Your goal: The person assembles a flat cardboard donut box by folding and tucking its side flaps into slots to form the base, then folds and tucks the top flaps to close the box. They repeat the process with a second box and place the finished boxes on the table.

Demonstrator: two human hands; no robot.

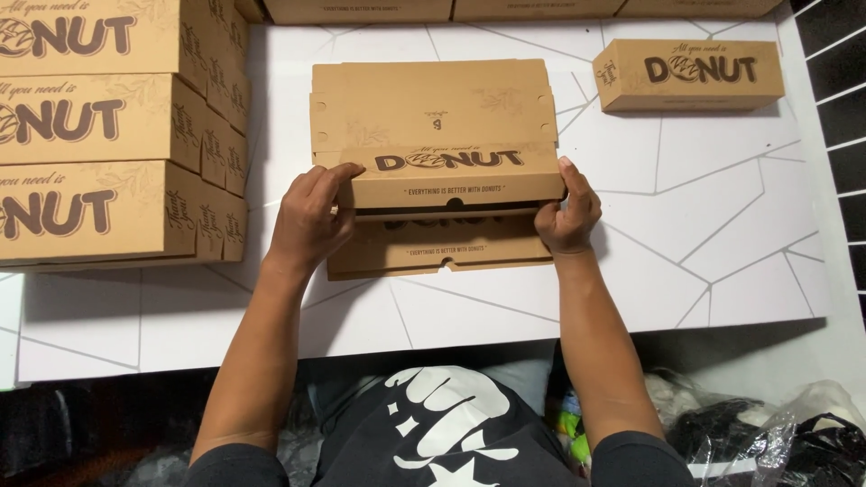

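Head view: both hands are gripping a brown cardboard box [437, 135] at the centre of a white table [722, 234]. The left hand [307, 221] is clamping the box's near left corner, fingers curled over the folded front flap, thumb beneath. The right hand [568, 212] is pinching the near right corner, fingers partly closed, index finger lying up along the side edge. The front flap is sitting slightly raised, a dark slot showing under it, and a lower flat panel [442, 252] is projecting toward the person. A stack of assembled boxes [108, 126] is standing close on the left; a single closed box [690, 74] is lying well apart at the far right. Bare tabletop is lying to the right and near side.
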